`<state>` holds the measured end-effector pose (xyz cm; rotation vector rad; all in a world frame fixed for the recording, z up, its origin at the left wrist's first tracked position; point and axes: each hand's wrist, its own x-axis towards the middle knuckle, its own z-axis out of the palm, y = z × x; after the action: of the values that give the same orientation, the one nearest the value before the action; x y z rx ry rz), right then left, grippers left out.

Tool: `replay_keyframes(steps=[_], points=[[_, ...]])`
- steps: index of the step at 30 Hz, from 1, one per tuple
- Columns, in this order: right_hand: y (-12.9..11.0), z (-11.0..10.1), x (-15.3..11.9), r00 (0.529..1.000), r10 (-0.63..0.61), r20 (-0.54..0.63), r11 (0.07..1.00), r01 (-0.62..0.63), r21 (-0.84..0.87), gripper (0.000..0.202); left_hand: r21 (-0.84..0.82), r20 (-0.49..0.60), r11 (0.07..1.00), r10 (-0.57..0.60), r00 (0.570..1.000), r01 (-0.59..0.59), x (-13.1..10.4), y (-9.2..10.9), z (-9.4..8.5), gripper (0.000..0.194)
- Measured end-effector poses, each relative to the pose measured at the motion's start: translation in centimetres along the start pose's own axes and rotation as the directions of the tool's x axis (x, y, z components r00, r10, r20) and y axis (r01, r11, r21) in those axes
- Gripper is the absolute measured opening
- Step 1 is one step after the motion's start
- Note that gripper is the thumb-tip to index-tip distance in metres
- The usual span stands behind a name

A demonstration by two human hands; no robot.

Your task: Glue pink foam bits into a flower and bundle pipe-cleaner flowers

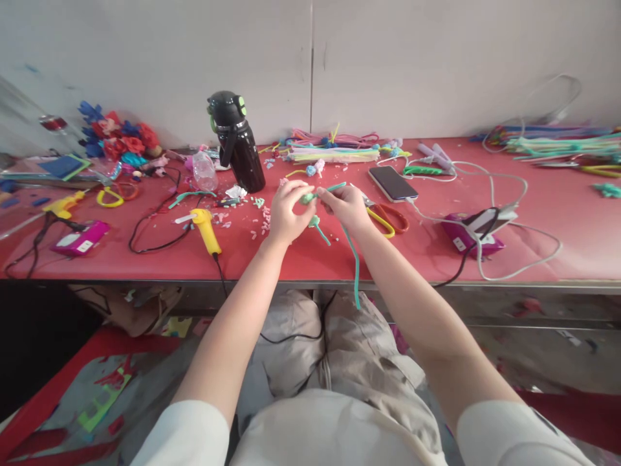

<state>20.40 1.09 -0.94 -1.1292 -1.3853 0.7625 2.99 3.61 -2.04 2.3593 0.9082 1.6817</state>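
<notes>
Over the red table (242,259), my left hand (290,210) pinches a small light-green fuzzy piece (307,199). My right hand (345,206) is beside it, its fingers closed on a teal pipe cleaner (356,265) whose long end hangs down past the table's front edge. Another short end of teal sticks out above the right fingers. Just below the hands is a small green piece with a teal stem (320,232). Scissors with yellow and orange handles (388,220) lie right of my right hand.
A black bottle (242,152) stands behind a yellow glue gun (206,233) at the left. Pipe cleaner bundles (332,155) lie at the back. Right are a phone (392,183), white cables and a purple power box (473,236). A second glue gun (64,206) lies far left.
</notes>
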Motion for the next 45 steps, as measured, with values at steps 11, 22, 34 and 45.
replay_keyframes(steps=[11, 22, 34, 45], points=[[0.5, 0.1, 0.3, 0.999, 0.041, 0.035, 0.990, -0.046, 0.133, 0.062, -0.426, 0.183, 0.791, -0.401, 0.898, 0.440, 0.2, -0.7, 0.2, 0.050], [-0.5, -0.1, -0.2, 0.999, 0.046, 0.026, 0.996, -0.048, 0.074, 0.060, -0.516, 0.191, 0.724, -0.424, 0.885, 0.458, 0.3, -0.3, 0.0, 0.049], [0.0, 0.0, 0.1, 0.997, 0.050, 0.053, 0.978, -0.060, 0.199, 0.045, -0.566, 0.184, 0.677, -0.452, 0.873, 0.470, 0.4, 0.0, -0.1, 0.042], [0.6, -0.1, 0.3, 0.998, -0.007, 0.061, 0.994, 0.000, 0.109, 0.057, -0.565, 0.186, 0.672, -0.462, 0.867, 0.480, 0.5, 0.1, -0.1, 0.041]])
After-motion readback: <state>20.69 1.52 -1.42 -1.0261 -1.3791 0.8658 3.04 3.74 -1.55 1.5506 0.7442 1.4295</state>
